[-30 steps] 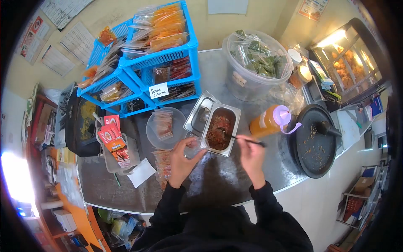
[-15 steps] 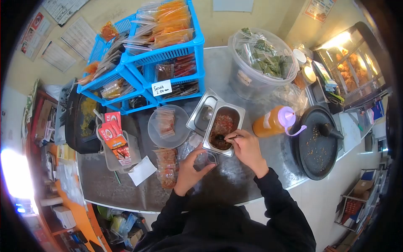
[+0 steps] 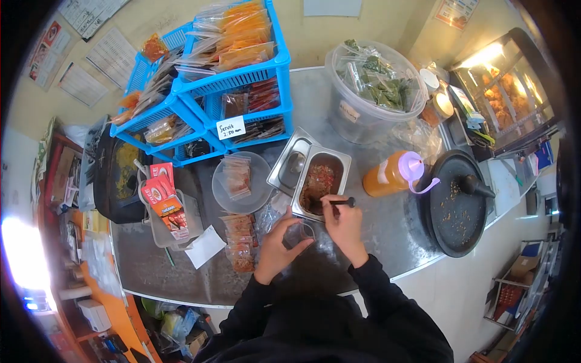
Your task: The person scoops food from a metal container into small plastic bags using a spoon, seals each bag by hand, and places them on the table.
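Observation:
My left hand (image 3: 279, 247) holds a small clear plastic bag (image 3: 299, 232) open between thumb and fingers, just below the metal container. In my right hand (image 3: 345, 227) is the dark handle of a spoon (image 3: 346, 202), pinched at the container's lower right edge. The spoon's bowl is down in the red-brown sauce (image 3: 319, 179) and hard to see. That sauce fills part of a rectangular metal container (image 3: 345, 171). Its metal lid (image 3: 284, 167) lies against the left side. Filled small bags (image 3: 240, 242) lie in a column left of my left hand.
A round plastic lid (image 3: 256, 193) bears more filled bags. Blue baskets (image 3: 232, 78) with packets stand behind, beside a clear tub (image 3: 358, 120) of leafy bags. An orange bottle (image 3: 387, 174) and a stone mortar (image 3: 452, 227) are at right. Red packets (image 3: 166, 206) stand at left.
My right hand came in from the right to the container, and the spoon dipped into the sauce's near end. My left hand moved slightly right and down with the bag.

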